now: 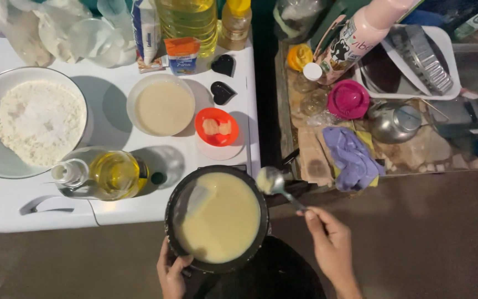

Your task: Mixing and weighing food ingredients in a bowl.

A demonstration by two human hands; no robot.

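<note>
A black frying pan [172,205] holds a thin layer of pale yellow batter that covers most of its bottom. My left hand [171,274] grips the pan at its near rim and holds it in front of the white surface. My right hand [332,243] holds a metal ladle [272,181] by its handle; the bowl of the ladle, smeared with batter, hovers just over the pan's right rim.
On the white surface [112,119] stand a bowl of batter [163,105], a bowl of flour [37,122], an oil bottle lying on its side [103,174], a small orange dish [217,126] and packages. To the right: a purple cloth [349,155], a metal kettle [394,122], a dish rack [410,61].
</note>
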